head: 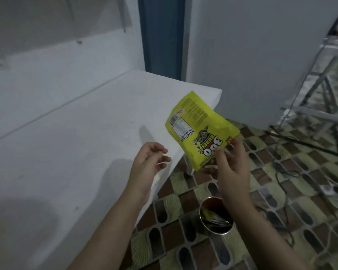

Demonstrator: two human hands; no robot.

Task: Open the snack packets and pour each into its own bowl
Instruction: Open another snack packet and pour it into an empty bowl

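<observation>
Head view: one yellow packet (198,131), two hands.

A white table (70,133) stands against the wall, its top bare where it shows. Beside it, the patterned tile floor (281,191) carries a round metal tin (216,216) and some dark cables (285,172).

We see a white table (66,137) against pale walls (252,45), a blue door frame (162,36), patterned floor tiles (281,182) and a metal rack (318,78).

Bare white table (70,133); metal stand (320,84) crowds right.
</observation>
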